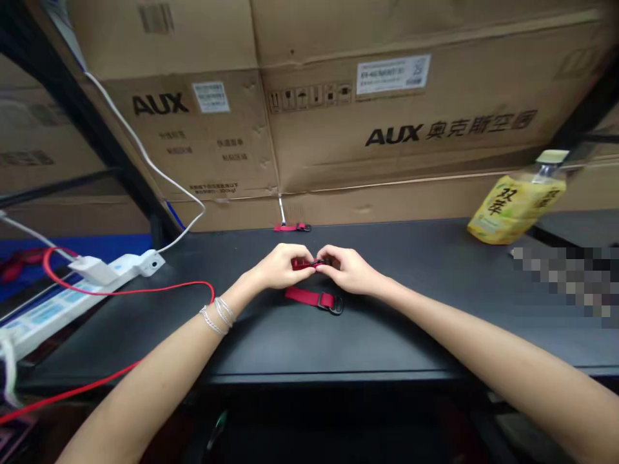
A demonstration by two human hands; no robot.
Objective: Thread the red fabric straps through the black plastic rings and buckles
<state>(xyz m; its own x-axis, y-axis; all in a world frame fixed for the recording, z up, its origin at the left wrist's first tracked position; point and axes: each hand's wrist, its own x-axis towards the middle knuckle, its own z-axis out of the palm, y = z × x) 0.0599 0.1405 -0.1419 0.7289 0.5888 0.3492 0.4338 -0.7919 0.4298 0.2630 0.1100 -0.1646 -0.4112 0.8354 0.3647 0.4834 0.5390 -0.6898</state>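
Above the black shelf top [387, 335], my left hand [283, 265] and my right hand [349, 269] meet fingertip to fingertip. Both pinch a red strap with a black buckle [304, 263], the left on the red webbing, the right at the dark buckle end. Fingers cover part of it. Just below them lies a second red strap [305, 296] with a black slider and a black ring at its right end. A third red strap [290, 227] with a black end rests at the back, by the cardboard. Silver bracelets circle my left wrist.
Large cardboard boxes [329, 148] form the back wall. A yellow drink bottle [517, 200] leans at the right. On the left are a white power strip [53, 309] with plugs, a white cable [145, 151] and a red cable [130, 292] running under my left forearm.
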